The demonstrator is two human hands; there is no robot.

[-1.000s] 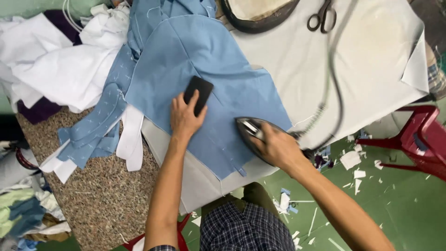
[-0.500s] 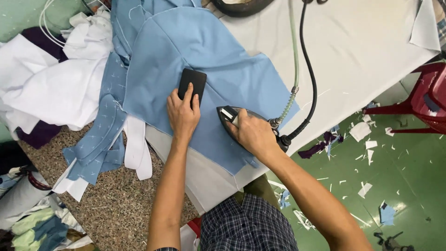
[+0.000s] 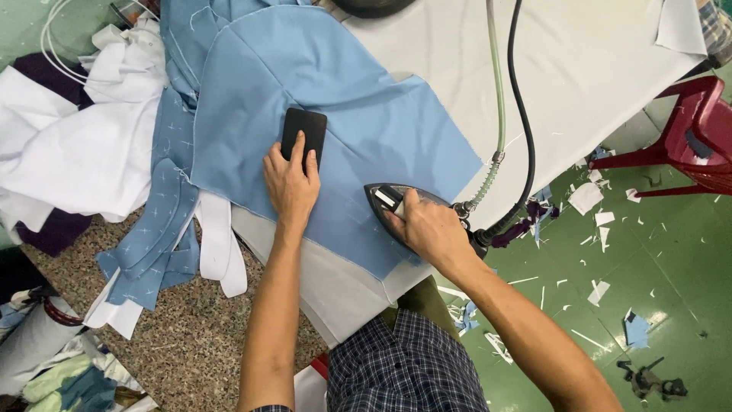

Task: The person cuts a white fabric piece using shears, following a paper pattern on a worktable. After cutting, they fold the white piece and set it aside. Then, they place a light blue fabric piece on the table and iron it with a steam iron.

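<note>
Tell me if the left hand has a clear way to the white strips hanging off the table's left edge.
Probably yes: the left hand rests on the black block, and only flat blue fabric lies between it and the white strips.

Under my left palm lies a flat black block (image 3: 303,133) with rounded corners, set on the pale blue fabric piece (image 3: 358,130) — spread smooth across the white surface (image 3: 579,84). My right grips a dark iron (image 3: 393,202) on the fabric's lower edge.

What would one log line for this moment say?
left hand: pressing black block on blue fabric | right hand: gripping iron on same fabric | surface: white padded table
</note>
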